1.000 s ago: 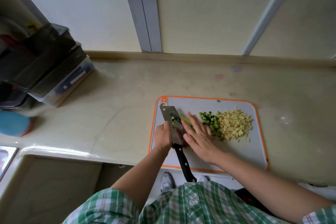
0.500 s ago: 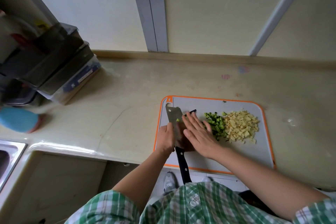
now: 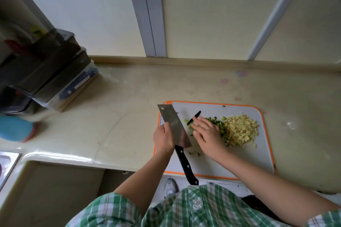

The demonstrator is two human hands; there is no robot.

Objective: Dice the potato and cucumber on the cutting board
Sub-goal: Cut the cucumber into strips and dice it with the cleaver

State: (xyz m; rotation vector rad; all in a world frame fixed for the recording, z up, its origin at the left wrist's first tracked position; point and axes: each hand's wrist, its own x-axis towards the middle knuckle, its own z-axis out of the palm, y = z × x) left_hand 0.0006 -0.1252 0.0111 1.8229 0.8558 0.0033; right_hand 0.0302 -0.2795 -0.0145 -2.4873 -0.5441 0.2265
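A grey cutting board with an orange rim lies on the beige counter. On it sit a pile of diced potato and, to its left, diced cucumber. My left hand grips the cleaver at the blade's spine near the black handle, with the blade's flat side tilted up. My right hand lies with straight fingers on cucumber pieces between the blade and the pile. A dark cucumber strip lies by my fingertips. A few bits lie near the handle.
Stacked dark plastic containers stand at the back left of the counter. A blue round object lies at the far left, and a sink corner shows below it. The wall runs behind the board.
My right hand slid off the blade to the right, toward the cucumber pile. The cleaver's blade tilted so its flat side shows, and the dark cucumber strip came into view.
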